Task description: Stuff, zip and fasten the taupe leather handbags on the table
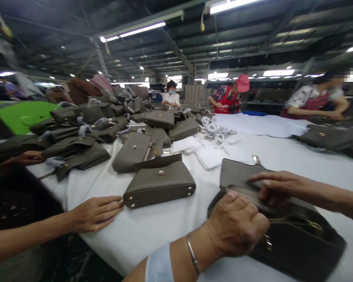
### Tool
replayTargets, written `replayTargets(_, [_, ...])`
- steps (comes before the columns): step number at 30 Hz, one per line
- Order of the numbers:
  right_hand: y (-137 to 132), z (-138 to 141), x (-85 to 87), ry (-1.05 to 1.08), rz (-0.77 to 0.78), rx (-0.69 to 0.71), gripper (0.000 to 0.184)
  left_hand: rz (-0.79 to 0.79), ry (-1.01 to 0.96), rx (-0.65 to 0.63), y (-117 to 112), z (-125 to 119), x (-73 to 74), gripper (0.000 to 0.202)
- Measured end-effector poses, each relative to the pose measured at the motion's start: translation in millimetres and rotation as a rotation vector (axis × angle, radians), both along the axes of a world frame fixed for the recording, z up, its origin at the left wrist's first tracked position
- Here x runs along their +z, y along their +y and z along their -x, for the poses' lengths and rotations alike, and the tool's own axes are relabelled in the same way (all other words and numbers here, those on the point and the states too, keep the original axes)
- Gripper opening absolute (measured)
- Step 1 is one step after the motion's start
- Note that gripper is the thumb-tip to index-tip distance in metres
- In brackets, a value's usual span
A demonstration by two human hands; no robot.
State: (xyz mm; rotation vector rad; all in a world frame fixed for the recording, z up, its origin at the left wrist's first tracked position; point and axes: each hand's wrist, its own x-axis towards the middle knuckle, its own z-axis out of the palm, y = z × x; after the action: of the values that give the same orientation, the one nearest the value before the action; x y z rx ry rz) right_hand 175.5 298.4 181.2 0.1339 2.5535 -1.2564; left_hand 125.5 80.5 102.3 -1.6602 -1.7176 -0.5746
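Observation:
My left hand (238,227), with a silver bangle on its wrist, is closed on the rim of an olive-grey handbag (300,246). The bag lies open, with its flap (235,172) folded back and a gold clasp piece on the flap's edge. Over the bag's mouth is my right hand (278,188), its index finger reaching across the flap. Motion smears its fingers, and whether they grip anything is unclear. A second handbag (161,184) lies on its back to the left, showing its studded base. A co-worker's hand (97,213) rests flat beside that bag's corner.
A white-covered table (106,188) carries a heap of similar handbags (94,113) at the back left. White sheets (208,152) and wrapped straps or handles (214,127) lie mid-table. Another co-worker's hand (29,157) is at the left; several people work behind.

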Motion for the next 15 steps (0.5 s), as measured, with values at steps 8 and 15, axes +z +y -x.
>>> replayTargets(8, [11,17,-5.6,-0.027,0.064,0.096,0.049,-0.001,-0.245,-0.025,3,14,-3.5,0.028])
replayTargets(15, [0,-5,4.7,-0.042,-0.055,0.119,0.038,0.161,-0.230,0.070,1,-13,8.4,0.008])
